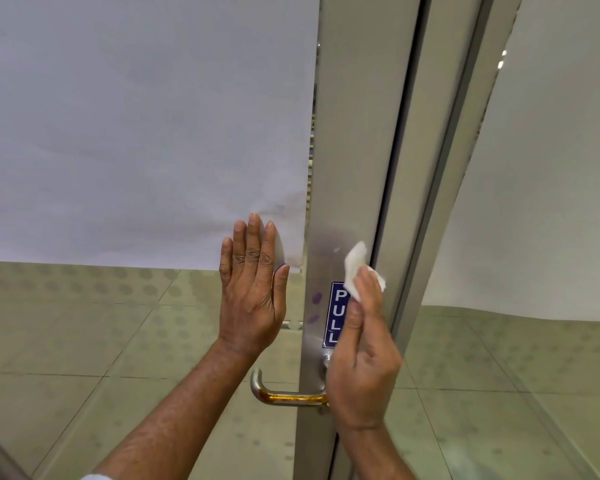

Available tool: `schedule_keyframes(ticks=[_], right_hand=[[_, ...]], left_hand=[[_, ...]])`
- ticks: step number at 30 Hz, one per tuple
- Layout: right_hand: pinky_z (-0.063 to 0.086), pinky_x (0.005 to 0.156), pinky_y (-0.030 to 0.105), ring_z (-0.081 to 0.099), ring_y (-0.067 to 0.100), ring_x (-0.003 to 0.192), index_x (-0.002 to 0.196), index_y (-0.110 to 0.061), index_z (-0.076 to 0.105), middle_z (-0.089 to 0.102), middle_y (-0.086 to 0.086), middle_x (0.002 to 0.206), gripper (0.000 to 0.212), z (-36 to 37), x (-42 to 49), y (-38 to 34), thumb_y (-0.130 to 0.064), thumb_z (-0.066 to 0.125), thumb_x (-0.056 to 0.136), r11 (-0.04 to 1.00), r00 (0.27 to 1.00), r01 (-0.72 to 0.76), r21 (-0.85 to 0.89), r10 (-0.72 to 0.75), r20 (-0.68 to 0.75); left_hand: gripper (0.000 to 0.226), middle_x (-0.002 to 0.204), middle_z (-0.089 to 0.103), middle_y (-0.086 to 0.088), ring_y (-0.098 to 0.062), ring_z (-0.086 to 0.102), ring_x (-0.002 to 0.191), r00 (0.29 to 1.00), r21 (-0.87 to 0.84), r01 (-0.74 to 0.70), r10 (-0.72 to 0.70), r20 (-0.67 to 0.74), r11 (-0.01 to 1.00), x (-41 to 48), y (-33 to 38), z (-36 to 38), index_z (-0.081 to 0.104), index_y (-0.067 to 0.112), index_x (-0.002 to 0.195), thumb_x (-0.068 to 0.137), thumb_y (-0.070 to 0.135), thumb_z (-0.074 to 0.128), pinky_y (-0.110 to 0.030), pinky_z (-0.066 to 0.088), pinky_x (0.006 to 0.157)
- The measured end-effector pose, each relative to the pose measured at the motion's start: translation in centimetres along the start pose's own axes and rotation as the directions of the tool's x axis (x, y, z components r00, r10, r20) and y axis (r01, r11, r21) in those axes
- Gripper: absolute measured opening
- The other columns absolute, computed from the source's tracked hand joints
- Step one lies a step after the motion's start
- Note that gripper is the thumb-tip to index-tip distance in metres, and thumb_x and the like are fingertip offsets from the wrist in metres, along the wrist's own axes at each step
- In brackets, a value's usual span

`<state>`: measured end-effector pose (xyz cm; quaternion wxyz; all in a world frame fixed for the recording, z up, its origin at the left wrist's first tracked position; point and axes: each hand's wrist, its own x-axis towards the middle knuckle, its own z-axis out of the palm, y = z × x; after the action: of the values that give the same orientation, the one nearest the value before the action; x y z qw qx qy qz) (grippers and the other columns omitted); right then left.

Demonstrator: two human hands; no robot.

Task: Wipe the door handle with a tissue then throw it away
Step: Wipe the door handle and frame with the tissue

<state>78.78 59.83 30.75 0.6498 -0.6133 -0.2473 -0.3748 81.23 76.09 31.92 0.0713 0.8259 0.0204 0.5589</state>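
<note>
the right hand [362,368] is covering the inner end of the door handle [284,396] where it is meeting the frame, and is hiding the right side of the pull sign [335,315]. both forearms are running off the bottom edge.

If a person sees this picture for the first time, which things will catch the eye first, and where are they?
Most striking are the two bare hands in the middle: the left hand lies flat and open on the glass door, and the right hand pinches a white tissue against the metal door frame. Partly behind the tissue is a blue PULL sign. Below it, the lever door handle points left, untouched.
</note>
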Motion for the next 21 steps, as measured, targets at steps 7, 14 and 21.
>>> schedule_keyframes(ticks=[7, 14, 21], right_hand=[[0.022, 0.124, 0.058, 0.031, 0.033, 0.152, 0.145, -0.003, 0.051, 0.047, 0.011, 0.156, 0.04, 0.4, -0.8, 5.8, -0.016, 0.034, 0.112, 0.842, 0.89, 0.401, -0.36, -0.266, 0.369], [0.009, 0.128, 0.051, 0.018, 0.033, 0.156, 0.159, -0.01, 0.027, 0.025, 0.011, 0.168, 0.053, -1.7, -0.1, 7.9, -0.026, 0.038, 0.11, 0.606, 0.674, 0.678, -0.416, -0.285, 0.682], [0.0, 0.129, 0.046, 0.009, 0.029, 0.158, 0.161, -0.01, 0.021, 0.012, 0.01, 0.171, 0.058, -4.0, 1.2, 8.9, -0.038, 0.029, 0.111, 0.387, 0.433, 0.858, -0.338, -0.19, 0.881]], left_hand=[[0.057, 0.175, -0.007, 0.002, -0.021, -0.004, 0.164, 0.998, -0.018, -0.031, 0.03, -0.059, 0.999, 0.1, -0.3, 0.8, 0.004, 0.019, 0.166, 0.114, 0.034, 0.023, -0.041, -0.003, 0.133], [0.058, 0.175, -0.006, 0.001, -0.021, -0.003, 0.164, 0.995, -0.013, -0.055, 0.053, -0.089, 0.998, 0.1, -0.5, 1.1, 0.006, 0.018, 0.166, 0.114, 0.033, 0.026, -0.041, -0.002, 0.133], [0.059, 0.175, -0.008, 0.002, -0.02, -0.004, 0.163, 0.995, -0.001, -0.053, 0.053, -0.081, 0.999, 0.1, -0.4, 1.0, 0.004, 0.018, 0.165, 0.113, 0.032, 0.027, -0.042, -0.002, 0.133]])
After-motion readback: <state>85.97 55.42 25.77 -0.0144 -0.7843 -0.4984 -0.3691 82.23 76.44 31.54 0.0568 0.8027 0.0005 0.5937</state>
